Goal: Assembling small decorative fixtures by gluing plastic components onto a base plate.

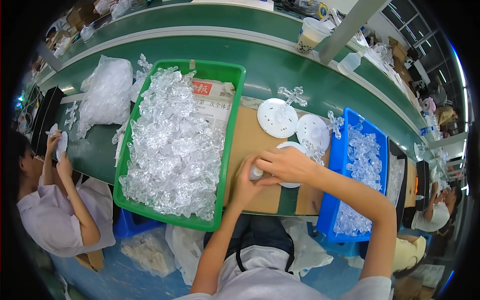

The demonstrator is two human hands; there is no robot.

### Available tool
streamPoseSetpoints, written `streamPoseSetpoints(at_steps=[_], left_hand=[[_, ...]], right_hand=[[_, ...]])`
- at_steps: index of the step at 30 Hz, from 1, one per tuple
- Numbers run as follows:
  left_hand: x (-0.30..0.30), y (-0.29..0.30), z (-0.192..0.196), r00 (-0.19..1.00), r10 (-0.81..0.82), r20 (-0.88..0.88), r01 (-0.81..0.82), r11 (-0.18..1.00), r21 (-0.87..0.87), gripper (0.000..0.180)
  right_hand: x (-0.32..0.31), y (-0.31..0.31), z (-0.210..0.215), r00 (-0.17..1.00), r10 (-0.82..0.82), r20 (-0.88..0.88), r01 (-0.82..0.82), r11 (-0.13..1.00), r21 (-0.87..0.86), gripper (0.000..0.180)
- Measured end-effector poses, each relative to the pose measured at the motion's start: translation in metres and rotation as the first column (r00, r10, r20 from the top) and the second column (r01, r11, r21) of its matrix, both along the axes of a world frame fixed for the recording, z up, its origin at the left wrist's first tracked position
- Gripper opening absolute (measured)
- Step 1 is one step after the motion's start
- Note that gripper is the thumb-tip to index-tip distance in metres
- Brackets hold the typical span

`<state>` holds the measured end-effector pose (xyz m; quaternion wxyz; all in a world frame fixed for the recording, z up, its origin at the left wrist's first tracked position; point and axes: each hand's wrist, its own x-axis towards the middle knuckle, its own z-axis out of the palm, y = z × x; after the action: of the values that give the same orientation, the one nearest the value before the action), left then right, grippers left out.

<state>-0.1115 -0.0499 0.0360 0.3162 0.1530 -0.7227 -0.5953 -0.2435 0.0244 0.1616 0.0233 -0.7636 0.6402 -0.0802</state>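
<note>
Holding position is at the centre of the frame, above the cardboard mat (250,125); the left hand (244,181) is curled, with thumb and fingers closed around a small clear piece (256,172) with a whitish middle; the right hand (286,166) meets it from the right, index finger over the upper side and thumb below, pinching the same piece; the fingertips of the two hands lie close together, and the exact contact of the hidden fingers cannot be told.

Edges near the grip are as follows: at left, the raised rim of the green tray (231,135), heaped with clear plastic parts (172,150), stands near the left hand; at right, the wall of the blue bin (340,152), holding further clear parts (364,160), passes beneath the right forearm, contact not determinable; at the lower side, the front edge of the green tabletop (287,204) runs just above the person's lap.

Room for moving is a strip of cardboard between the green tray and the hands, widening toward the upper centre; it is bounded there by an upper white disc (276,120) and a right-hand white disc (311,131), each beside a clear cross-shaped piece; a third white disc (292,145) lies partly covered by the right hand.
</note>
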Motion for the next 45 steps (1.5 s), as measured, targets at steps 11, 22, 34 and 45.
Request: streamPoseSetpoints(at_steps=[11,22,34,45], left_hand=[[-0.012,-0.013,0.009,0.987,-0.157,-0.028,0.159,0.986,0.053,0.028],[-0.009,-0.011,0.026,0.988,-0.154,-0.012,0.154,0.987,0.047,0.025],[-0.001,0.005,0.071,0.907,-0.418,-0.043,0.418,0.908,-0.017,0.019],[-0.002,0.000,0.086,0.651,-0.759,0.013,0.754,0.648,0.106,0.029]], right_hand=[[-0.018,-0.027,-0.030,0.940,0.334,-0.074,-0.342,0.920,-0.190,0.022],[0.018,0.002,-0.013,0.976,-0.220,-0.011,0.212,0.952,-0.223,0.026],[0.015,0.020,0.002,0.994,0.020,0.107,0.007,0.969,-0.248,0.025],[0.002,0.029,0.038,0.928,0.373,0.001,-0.368,0.914,-0.169,0.022]])
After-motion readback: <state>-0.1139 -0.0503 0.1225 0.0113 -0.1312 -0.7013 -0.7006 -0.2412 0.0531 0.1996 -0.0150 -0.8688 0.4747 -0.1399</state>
